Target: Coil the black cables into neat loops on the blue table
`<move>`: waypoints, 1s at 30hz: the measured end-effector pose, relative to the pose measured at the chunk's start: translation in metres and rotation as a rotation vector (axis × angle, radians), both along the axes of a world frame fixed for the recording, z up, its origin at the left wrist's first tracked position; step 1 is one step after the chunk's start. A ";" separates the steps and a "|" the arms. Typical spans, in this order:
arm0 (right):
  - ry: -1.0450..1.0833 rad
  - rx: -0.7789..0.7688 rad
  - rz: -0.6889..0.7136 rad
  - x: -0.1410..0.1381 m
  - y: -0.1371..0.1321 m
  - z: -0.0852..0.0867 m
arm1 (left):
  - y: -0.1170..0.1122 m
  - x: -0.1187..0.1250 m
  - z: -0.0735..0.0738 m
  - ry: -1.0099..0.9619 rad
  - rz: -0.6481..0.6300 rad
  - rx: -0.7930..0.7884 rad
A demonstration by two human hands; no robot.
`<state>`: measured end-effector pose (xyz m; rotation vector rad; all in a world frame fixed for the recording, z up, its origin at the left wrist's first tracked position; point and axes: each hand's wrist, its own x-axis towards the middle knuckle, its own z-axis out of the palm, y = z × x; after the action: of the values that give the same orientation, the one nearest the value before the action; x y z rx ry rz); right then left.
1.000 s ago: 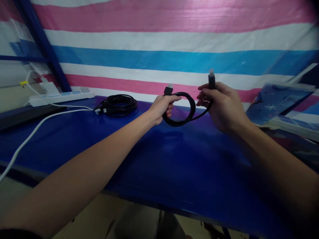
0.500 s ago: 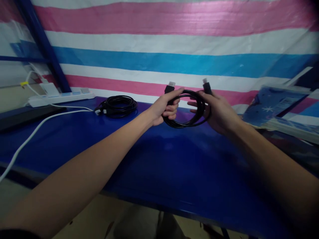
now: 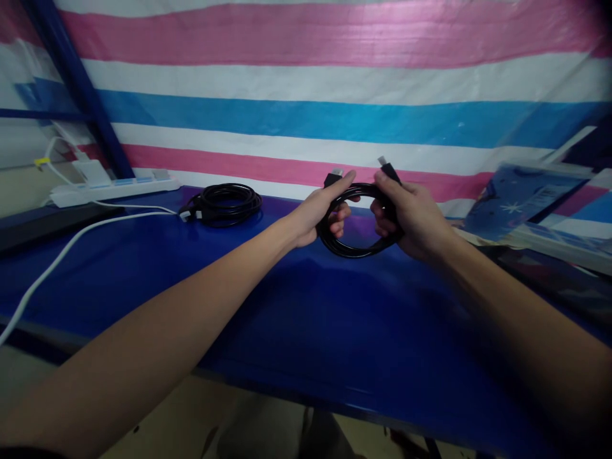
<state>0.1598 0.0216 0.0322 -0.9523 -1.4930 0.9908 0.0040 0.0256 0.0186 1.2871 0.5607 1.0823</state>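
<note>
A black HDMI cable (image 3: 356,252), wound into a round coil, is held up above the blue desk (image 3: 306,325) between both hands. My left hand (image 3: 321,215) is closed around the coil's left side, thumb on top, with one black plug sticking up beside it. On the right side, my right hand (image 3: 412,213) grips the coil with its fingers curled round it, and the other plug with a metal tip points up and left above the thumb. Parts of the coil are hidden behind the fingers. Left of my hands, a second coiled black cable (image 3: 229,203) lies on the desk.
A white power strip (image 3: 117,189) with a white charger (image 3: 90,172) stands at the back left. A white cord (image 3: 71,245) crosses the desk's left side near a dark flat object (image 3: 43,228). Books and a blue packet (image 3: 516,197) lie at right. A striped sheet (image 3: 306,83) hangs behind.
My right hand's spread fingers have closed around the coil. The coil is now a neater, more open ring, slightly lower, and the right plug leans further left.
</note>
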 end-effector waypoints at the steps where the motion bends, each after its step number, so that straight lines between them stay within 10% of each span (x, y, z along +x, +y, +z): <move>1: 0.004 0.012 -0.032 -0.001 0.000 0.000 | -0.001 0.000 0.000 -0.007 -0.006 -0.002; 9: -0.315 0.503 -0.117 -0.008 -0.007 0.002 | -0.001 0.004 0.000 -0.084 0.245 -0.018; 19: -0.922 0.676 -0.340 0.014 -0.014 0.027 | 0.005 -0.002 0.004 -0.281 0.522 -0.089; 30: -0.849 0.590 0.075 0.007 0.002 -0.005 | -0.010 0.013 0.007 -0.169 0.139 -0.129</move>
<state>0.1670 0.0238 0.0275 -0.9095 -2.3546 0.1096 0.0170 0.0157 0.0259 1.0457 0.5883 1.2368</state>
